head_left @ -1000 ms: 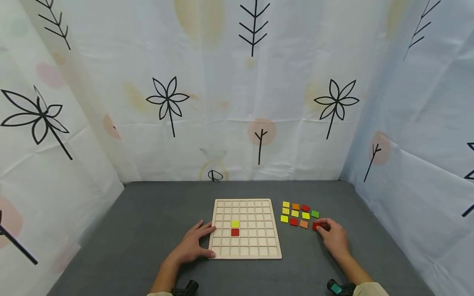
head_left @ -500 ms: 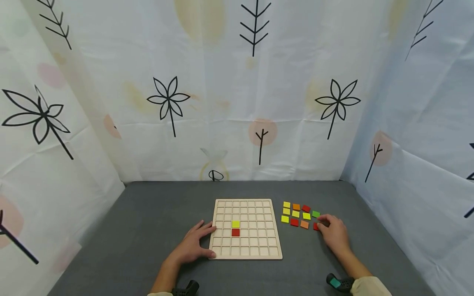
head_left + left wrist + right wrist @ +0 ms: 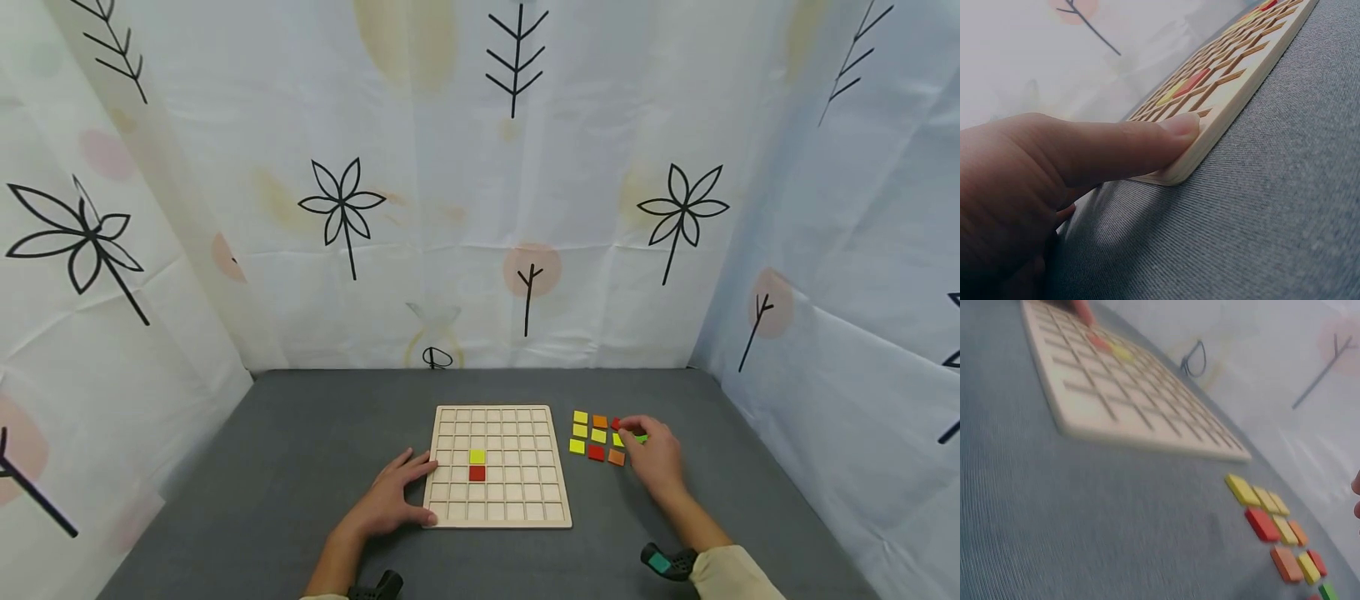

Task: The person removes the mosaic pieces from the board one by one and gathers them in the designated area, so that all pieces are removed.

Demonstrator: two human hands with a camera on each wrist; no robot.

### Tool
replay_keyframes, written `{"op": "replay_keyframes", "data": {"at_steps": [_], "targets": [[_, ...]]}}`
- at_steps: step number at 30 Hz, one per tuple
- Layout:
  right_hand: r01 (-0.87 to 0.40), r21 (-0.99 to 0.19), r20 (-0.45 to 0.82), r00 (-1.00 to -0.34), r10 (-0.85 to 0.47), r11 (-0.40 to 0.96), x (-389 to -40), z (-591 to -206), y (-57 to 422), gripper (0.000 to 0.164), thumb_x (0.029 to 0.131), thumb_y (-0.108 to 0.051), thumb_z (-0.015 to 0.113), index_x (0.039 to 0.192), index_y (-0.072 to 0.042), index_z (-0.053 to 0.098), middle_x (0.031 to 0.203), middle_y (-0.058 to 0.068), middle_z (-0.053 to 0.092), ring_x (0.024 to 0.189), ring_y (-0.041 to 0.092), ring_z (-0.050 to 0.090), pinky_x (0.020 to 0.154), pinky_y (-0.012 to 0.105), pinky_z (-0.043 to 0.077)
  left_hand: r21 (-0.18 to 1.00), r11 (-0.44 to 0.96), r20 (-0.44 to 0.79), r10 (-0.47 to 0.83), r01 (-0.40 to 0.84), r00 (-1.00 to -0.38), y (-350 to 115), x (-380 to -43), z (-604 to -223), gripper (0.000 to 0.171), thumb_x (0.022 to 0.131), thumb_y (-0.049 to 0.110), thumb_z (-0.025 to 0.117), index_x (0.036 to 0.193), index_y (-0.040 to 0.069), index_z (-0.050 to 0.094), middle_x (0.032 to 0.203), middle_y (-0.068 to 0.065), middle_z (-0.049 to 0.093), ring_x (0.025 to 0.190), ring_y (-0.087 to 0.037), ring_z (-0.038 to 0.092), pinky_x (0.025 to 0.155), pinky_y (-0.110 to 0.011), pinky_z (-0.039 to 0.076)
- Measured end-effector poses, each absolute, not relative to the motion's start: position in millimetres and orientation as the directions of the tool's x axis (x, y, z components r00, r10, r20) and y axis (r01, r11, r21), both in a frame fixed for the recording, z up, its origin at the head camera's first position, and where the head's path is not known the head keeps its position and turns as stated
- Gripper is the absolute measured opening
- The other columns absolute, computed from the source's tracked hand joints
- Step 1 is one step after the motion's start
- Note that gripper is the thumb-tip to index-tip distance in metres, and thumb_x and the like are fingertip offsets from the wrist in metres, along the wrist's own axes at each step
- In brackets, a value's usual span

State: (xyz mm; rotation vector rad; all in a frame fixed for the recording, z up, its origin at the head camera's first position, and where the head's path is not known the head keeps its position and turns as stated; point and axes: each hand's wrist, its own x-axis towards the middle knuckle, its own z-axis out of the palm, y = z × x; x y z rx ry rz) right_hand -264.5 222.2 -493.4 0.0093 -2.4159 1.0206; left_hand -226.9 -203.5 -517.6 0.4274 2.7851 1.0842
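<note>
A pale wooden grid board (image 3: 525,483) lies on the table, with a yellow tile (image 3: 477,457) and a red tile (image 3: 477,473) in two of its cells. My left hand (image 3: 386,500) rests at its left side, the straight thumb (image 3: 1172,132) pressing on the near corner and the fingertips on the left edge. My right hand (image 3: 656,458) hovers over the loose tiles, fingertips close above the far red tile (image 3: 616,423) and covering part of a green tile (image 3: 641,438). No tile shows between its fingers, which barely enter the right wrist view.
Right of the board lie loose tiles in uneven rows: several yellow tiles (image 3: 1241,489), a near red tile (image 3: 1261,524), orange tiles (image 3: 1286,564) and a green one at the frame's bottom. White patterned cloth (image 3: 435,208) walls enclose the grey table (image 3: 337,417).
My right hand has let go of the rightmost red tile and moved left over the other tiles, covering that tile in the head view. My left hand and the board have stayed put.
</note>
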Motion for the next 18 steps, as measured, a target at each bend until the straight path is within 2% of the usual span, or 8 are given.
{"op": "replay_keyframes", "data": {"at_steps": [5,12,18], "targets": [[-0.249,-0.680,0.507,-0.839,0.196,0.690,-267,-492,206,0.007,0.086,-0.004,0.071,0.093,-0.003,0.071,0.089,0.010,0.067,0.082,0.026,0.057,0.069,0.041,0.044,0.677,0.703,-0.007,0.302,0.218,-0.953,-204,-227,-518,0.084,0.065,0.042,0.088,0.140,0.018,0.056,0.151,-0.004,0.042,0.143,-0.038,0.019,0.102,-0.068,0.022],[-0.327,-0.689,0.564,-0.803,0.195,0.647,-270,-496,181,0.007,0.083,0.003,0.072,0.089,0.000,0.071,0.087,0.011,0.067,0.082,0.026,0.057,0.073,0.043,0.047,0.679,0.700,-0.006,0.308,0.222,-0.951,-204,-227,-517,0.085,0.065,0.044,0.087,0.140,0.018,0.056,0.151,-0.004,0.042,0.143,-0.039,0.019,0.102,-0.068,0.022],[-0.398,-0.677,0.601,-0.784,0.154,0.619,-270,-504,162,0.009,0.081,0.005,0.071,0.087,-0.002,0.071,0.084,0.007,0.067,0.080,0.026,0.059,0.068,0.037,0.048,0.684,0.693,0.000,0.313,0.228,-0.950,-204,-226,-517,0.085,0.065,0.044,0.087,0.140,0.017,0.056,0.151,-0.004,0.041,0.143,-0.039,0.019,0.102,-0.068,0.022]]}}
